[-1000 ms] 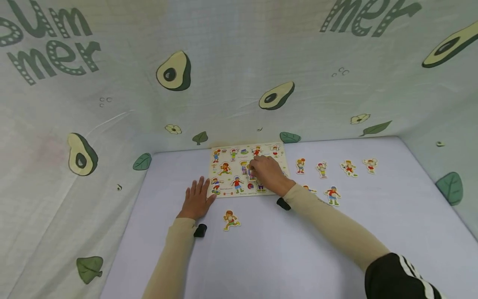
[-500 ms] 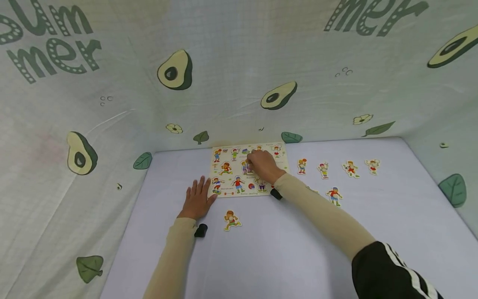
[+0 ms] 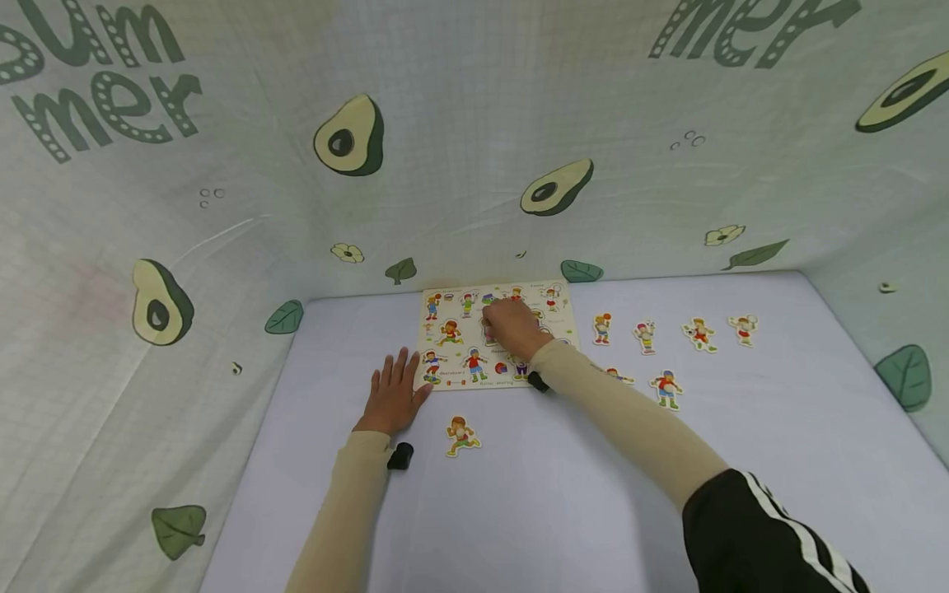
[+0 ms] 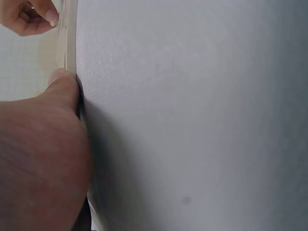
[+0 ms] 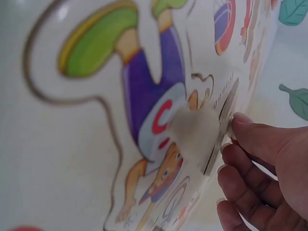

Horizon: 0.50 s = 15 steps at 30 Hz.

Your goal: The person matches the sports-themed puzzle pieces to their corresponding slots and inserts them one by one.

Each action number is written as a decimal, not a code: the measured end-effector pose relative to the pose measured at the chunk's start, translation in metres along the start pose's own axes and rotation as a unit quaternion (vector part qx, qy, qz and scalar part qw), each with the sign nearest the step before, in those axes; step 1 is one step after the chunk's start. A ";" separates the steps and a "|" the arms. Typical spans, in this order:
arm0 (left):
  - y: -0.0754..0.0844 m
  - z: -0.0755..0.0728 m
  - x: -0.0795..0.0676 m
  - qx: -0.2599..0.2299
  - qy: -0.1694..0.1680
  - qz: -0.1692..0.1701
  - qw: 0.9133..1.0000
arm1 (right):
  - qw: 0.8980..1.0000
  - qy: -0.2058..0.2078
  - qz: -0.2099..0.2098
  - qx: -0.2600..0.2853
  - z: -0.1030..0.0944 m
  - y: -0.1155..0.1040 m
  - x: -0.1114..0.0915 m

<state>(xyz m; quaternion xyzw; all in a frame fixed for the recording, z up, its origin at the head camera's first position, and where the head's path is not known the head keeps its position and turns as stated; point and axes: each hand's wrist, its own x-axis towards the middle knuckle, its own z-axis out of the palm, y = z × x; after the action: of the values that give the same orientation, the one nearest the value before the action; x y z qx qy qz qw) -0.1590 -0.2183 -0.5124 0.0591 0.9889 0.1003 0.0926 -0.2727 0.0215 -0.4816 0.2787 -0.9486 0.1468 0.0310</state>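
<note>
My left hand (image 3: pixel 391 399) lies flat with spread fingers at the left front corner of a cream puzzle board (image 3: pixel 460 352) printed with sporting children. In the left wrist view its thumb (image 4: pixel 63 86) touches the board's edge. Over the middle of the board, my right hand (image 3: pixel 513 328) pinches a small puzzle piece (image 3: pixel 488 331) between thumb and fingers. From the right wrist, that piece shows mostly edge-on and its picture is hidden. Nearer that camera, a knobbed puzzle piece of a child in purple trousers (image 5: pixel 154 79) sits on the board.
A runner piece (image 3: pixel 462 435) lies on the white table in front of the board. More loose figure pieces, such as a child in a red shirt (image 3: pixel 667 389) and a ball player (image 3: pixel 699 336), lie to the right. A printed cloth (image 3: pixel 460 165) hangs behind.
My right hand has moved left and slightly back across the board with the puzzle piece. The left hand stays where it was.
</note>
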 end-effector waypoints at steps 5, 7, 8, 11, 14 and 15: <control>-0.006 0.007 0.004 -0.005 0.000 0.006 1.000 | 1.000 0.007 -0.009 -0.023 0.004 -0.002 0.002; -0.008 0.010 0.005 -0.001 0.001 0.005 1.000 | 1.000 0.006 -0.006 -0.025 0.005 -0.003 0.002; -0.009 0.010 0.006 0.000 0.002 0.006 1.000 | 1.000 0.005 -0.004 -0.025 0.005 -0.004 0.001; -0.009 0.011 0.006 0.002 0.002 0.004 1.000 | 1.000 0.005 -0.001 -0.027 0.004 -0.008 -0.004; -0.005 0.006 0.004 -0.008 0.002 0.002 1.000 | 0.999 0.017 -0.019 -0.031 0.004 -0.018 -0.016; -0.004 0.005 0.003 -0.006 -0.002 -0.002 1.000 | 0.999 0.024 -0.030 -0.030 0.004 -0.022 -0.021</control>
<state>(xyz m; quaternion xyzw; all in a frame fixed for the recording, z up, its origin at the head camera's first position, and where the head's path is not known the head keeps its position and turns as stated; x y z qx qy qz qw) -0.1610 -0.2210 -0.5186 0.0573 0.9882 0.1057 0.0952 -0.2435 0.0134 -0.4825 0.3023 -0.9428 0.1239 0.0665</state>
